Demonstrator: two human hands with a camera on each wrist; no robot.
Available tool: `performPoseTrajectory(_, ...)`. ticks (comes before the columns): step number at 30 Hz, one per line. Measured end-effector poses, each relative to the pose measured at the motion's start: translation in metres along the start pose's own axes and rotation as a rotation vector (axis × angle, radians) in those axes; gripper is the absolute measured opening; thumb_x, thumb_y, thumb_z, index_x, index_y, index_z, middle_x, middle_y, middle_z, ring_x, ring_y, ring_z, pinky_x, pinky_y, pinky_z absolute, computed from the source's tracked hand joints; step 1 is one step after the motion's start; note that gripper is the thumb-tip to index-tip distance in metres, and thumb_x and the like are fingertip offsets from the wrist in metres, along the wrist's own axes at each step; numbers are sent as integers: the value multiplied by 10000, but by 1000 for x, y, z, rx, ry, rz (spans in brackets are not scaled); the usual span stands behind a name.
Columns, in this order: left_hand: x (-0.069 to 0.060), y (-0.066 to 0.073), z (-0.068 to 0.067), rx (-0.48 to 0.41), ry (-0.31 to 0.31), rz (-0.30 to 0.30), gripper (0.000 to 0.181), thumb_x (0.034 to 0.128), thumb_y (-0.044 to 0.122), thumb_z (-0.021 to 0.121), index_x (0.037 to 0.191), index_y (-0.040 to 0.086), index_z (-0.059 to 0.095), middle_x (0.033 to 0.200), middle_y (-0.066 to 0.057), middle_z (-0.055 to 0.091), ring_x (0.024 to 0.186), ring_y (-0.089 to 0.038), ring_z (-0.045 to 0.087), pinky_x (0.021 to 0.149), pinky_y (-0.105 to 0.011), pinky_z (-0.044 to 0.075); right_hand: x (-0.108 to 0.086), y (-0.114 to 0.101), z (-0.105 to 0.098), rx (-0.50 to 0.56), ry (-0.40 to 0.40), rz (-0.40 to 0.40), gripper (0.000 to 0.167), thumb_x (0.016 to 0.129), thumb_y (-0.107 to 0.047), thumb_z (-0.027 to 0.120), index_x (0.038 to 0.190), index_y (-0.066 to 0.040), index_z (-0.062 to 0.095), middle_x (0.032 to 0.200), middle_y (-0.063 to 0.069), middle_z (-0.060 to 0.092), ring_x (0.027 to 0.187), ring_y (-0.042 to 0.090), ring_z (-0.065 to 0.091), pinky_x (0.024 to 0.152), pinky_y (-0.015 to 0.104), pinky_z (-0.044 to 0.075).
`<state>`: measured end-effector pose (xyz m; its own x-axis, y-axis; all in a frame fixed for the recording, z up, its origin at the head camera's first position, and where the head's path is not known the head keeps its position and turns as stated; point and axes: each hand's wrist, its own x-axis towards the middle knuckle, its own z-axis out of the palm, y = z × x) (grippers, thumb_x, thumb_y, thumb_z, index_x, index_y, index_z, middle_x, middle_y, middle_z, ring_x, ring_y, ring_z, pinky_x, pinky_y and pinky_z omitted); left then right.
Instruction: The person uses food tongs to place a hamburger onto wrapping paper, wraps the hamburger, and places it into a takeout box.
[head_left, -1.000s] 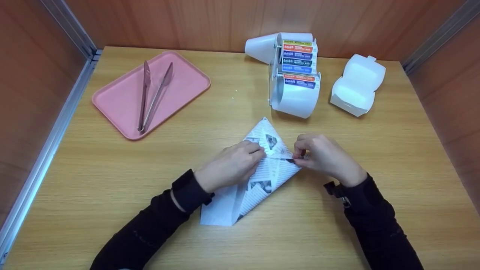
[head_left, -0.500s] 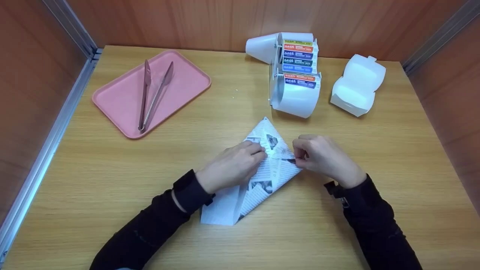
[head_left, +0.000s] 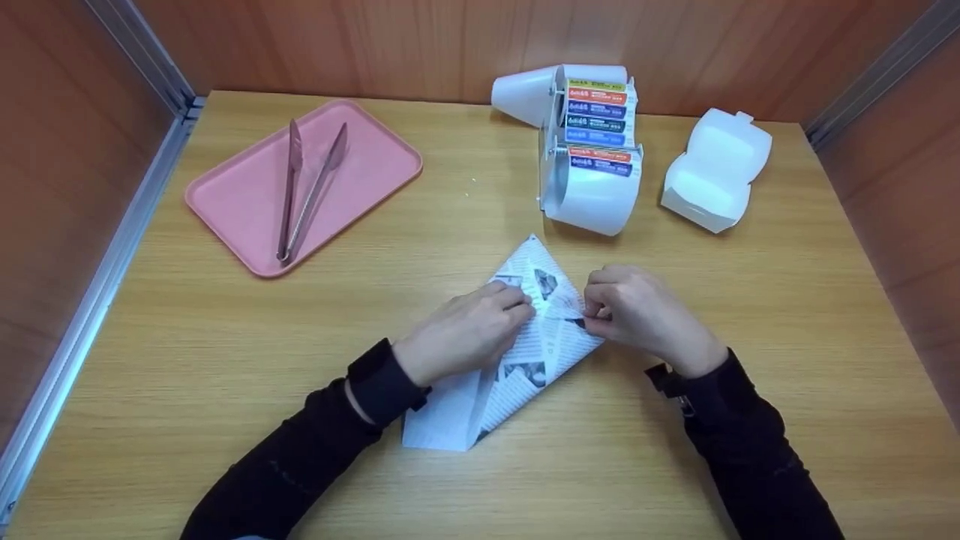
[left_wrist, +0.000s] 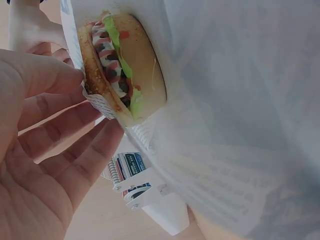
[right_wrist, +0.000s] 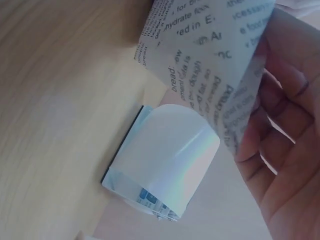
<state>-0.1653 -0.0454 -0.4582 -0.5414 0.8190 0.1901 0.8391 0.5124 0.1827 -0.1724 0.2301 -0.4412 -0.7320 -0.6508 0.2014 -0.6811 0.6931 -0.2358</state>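
A sheet of newsprint-patterned wrapping paper [head_left: 525, 341] lies folded on the table in the head view, one corner pointing away. Inside it, in the left wrist view, sits a burger [left_wrist: 127, 62] with lettuce and striped sauce at its cut side. My left hand [head_left: 465, 330] rests over the paper's left side; its thumb and fingers [left_wrist: 92, 145] grip the paper's edge beside the bun. At the right corner my right hand [head_left: 637, 311] pinches a fold of the paper, whose printed flap [right_wrist: 200, 55] shows up close in the right wrist view.
A pink tray [head_left: 225, 199] bearing metal tongs [head_left: 287, 202] stands at the far left. Behind the paper is a dispenser [head_left: 596, 112] with colourful labels and a white roll [head_left: 592, 196]. An open white clamshell box [head_left: 709, 176] sits farther right. Wooden walls enclose the back and sides.
My right hand has shifted slightly to the left, with the fold of paper still pinched. My left hand has stayed nearly in place on the wrapping paper.
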Motion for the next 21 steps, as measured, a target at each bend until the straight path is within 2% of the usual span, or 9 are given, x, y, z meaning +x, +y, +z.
performPoseTrajectory(3, 0, 1, 0, 3, 3, 2, 260, 1084, 114, 567, 1278, 49, 727, 1257, -110, 722, 1138, -249, 683, 995, -332, 598, -2, 0, -2, -3, -15, 5, 235, 739, -5, 922, 740, -120, 717, 775, -23, 669, 744, 127, 597, 678, 292, 521)
performPoseTrajectory(7, -2, 1, 2, 17, 45, 19, 227, 1061, 74, 573, 1219, 47, 734, 1207, -97, 723, 1096, -240, 683, 956, -325, 607, -4, -1, -5, 58, -43, 25, 191, 794, -75, 924, 756, -123, 743, 797, -35, 690, 731, 90, 622, 659, 274, 533)
performPoseTrajectory(10, -2, 0, 3, 25, 63, 35, 224, 1049, 49, 572, 1203, 42, 734, 1201, -97, 721, 1091, -241, 686, 959, -325, 605, -5, -5, -7, 110, -35, 27, 117, 876, -189, 902, 844, -123, 811, 891, -21, 762, 792, 93, 707, 697, 281, 592)
performPoseTrajectory(12, -2, 0, 3, 21, 60, 41, 245, 1052, 52, 576, 1238, 36, 734, 1232, -105, 721, 1119, -244, 691, 987, -325, 601, -4, -10, -7, 126, -31, 6, 162, 923, -263, 871, 963, -107, 852, 1010, 23, 812, 909, 139, 777, 786, 308, 642)
performPoseTrajectory(16, -1, -4, 1, -58, 42, 39, 275, 1062, 84, 613, 1301, 21, 734, 1293, -135, 716, 1192, -264, 703, 1042, -343, 590, 0, -23, 1, 118, -57, -41, 254, 970, -240, 822, 1141, -53, 834, 1215, 135, 805, 1113, 265, 792, 926, 398, 643)
performPoseTrajectory(21, 0, -16, -4, -238, 3, 18, 285, 1054, 109, 667, 1312, 17, 745, 1329, -148, 721, 1251, -278, 710, 1077, -371, 581, 4, -31, 7, 108, -80, -29, 253, 952, -197, 837, 1144, -32, 822, 1253, 166, 787, 1154, 303, 778, 946, 418, 632)
